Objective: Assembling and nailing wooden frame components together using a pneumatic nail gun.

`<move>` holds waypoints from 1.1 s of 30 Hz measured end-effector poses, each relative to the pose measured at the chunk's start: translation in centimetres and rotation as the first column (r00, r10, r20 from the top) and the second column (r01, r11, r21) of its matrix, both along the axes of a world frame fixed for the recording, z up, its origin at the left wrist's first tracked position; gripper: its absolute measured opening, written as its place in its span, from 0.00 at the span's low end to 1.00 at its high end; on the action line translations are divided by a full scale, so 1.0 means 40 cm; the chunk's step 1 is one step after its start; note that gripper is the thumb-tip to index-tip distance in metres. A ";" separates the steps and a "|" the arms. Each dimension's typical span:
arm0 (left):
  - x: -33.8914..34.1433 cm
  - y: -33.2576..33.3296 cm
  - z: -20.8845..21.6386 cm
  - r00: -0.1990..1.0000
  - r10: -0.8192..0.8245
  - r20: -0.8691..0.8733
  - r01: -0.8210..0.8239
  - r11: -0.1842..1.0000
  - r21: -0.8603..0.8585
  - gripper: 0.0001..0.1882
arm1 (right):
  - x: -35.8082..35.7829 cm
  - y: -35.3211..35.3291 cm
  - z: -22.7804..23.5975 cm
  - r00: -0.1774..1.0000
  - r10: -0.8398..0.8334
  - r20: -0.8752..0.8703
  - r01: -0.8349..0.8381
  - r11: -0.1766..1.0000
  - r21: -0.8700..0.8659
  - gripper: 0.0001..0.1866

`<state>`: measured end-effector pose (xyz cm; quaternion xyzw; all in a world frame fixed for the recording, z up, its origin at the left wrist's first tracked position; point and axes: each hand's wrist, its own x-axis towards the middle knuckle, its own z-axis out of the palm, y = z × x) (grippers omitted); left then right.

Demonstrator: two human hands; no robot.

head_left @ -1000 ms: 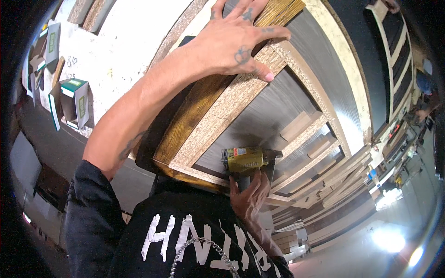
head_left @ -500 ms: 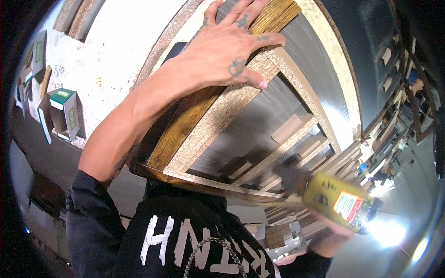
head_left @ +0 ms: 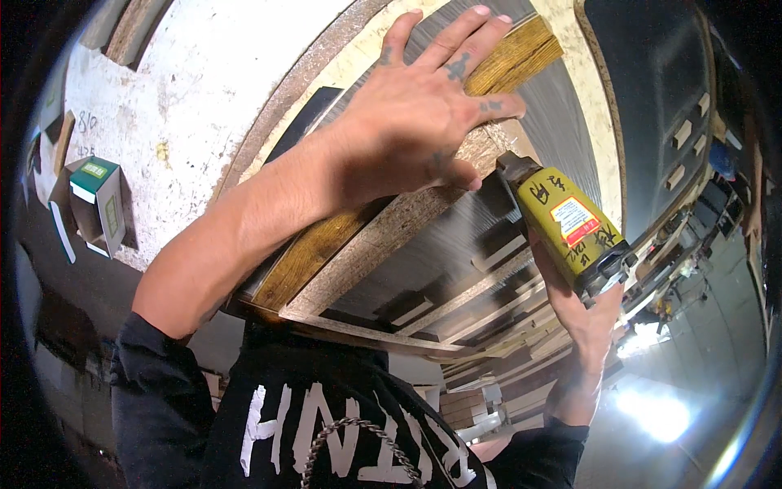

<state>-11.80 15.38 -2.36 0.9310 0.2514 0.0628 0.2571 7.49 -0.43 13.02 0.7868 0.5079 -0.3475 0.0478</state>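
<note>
My left hand (head_left: 415,110) lies with fingers spread over a brown-stained wood plank (head_left: 505,61) and the raw chipboard strip (head_left: 371,240) beside it. Its thumb rests at the chipboard. Wrapped round a yellow air nail gun (head_left: 562,212), my right hand (head_left: 578,314) is mostly hidden behind the tool's body. The dark nose of the gun is close to the chipboard near my left thumb; whether it touches I cannot tell. Strip and plank belong to a frame with chipboard crosspieces (head_left: 472,297), lying over a dark, film-covered panel (head_left: 562,106).
A pale, stained worktop (head_left: 204,81) spreads at the left, with an open green-and-white carton (head_left: 102,204) near its edge. Chipboard strips (head_left: 134,37) lie at the far left. Another dark panel (head_left: 652,81) with small wood blocks is at the right.
My right hand has swung the nail gun up and leftward, from the frame's near right end to beside my left thumb. My left hand stays spread on the frame.
</note>
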 end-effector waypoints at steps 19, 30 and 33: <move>0.013 -0.033 -0.040 0.993 0.095 0.071 -0.106 0.981 0.162 0.39 | -0.009 -0.016 -0.004 0.980 -0.199 0.018 0.200 0.978 -0.060 0.37; 0.008 -0.026 -0.052 0.986 0.102 0.129 -0.127 0.970 0.206 0.33 | -0.019 0.013 0.012 0.977 -0.211 -0.018 0.210 0.976 -0.057 0.38; -0.004 -0.025 0.006 0.961 0.132 0.244 -0.089 0.979 -0.181 0.33 | -0.031 0.025 0.017 0.993 -0.111 0.037 0.113 0.991 -0.070 0.38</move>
